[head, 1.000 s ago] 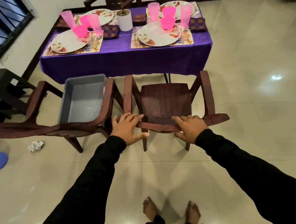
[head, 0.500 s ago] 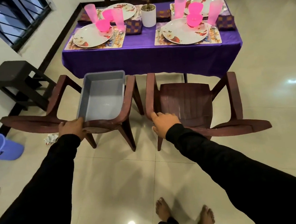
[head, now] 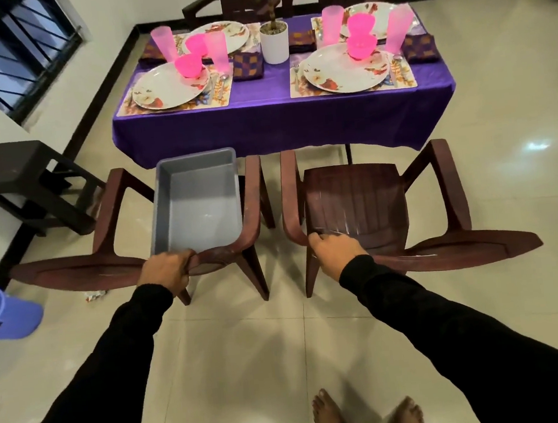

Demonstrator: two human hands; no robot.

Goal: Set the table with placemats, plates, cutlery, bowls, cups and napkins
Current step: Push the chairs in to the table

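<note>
The rectangular table under its purple cloth (head: 282,122) stands ahead of me with four places laid. Each has a floral placemat (head: 354,84), a white flowered plate (head: 342,72), a bright pink plastic bowl (head: 361,45), a tall pale pink tumbler (head: 398,29) and a folded purple-and-gold checked napkin (head: 419,48); cutlery (head: 396,63) lies beside the near plates. A white pot with a green plant (head: 275,43) sits mid-table. Two dark brown plastic armchairs face the table, backs toward me. My left hand (head: 167,273) grips the top of the left chair's backrest (head: 78,268), fingers curled over it. My right hand (head: 336,253) grips the right chair's backrest (head: 461,248) near its left corner. A grey rectangular plastic tub (head: 198,198) rests on the left chair's seat.
</note>
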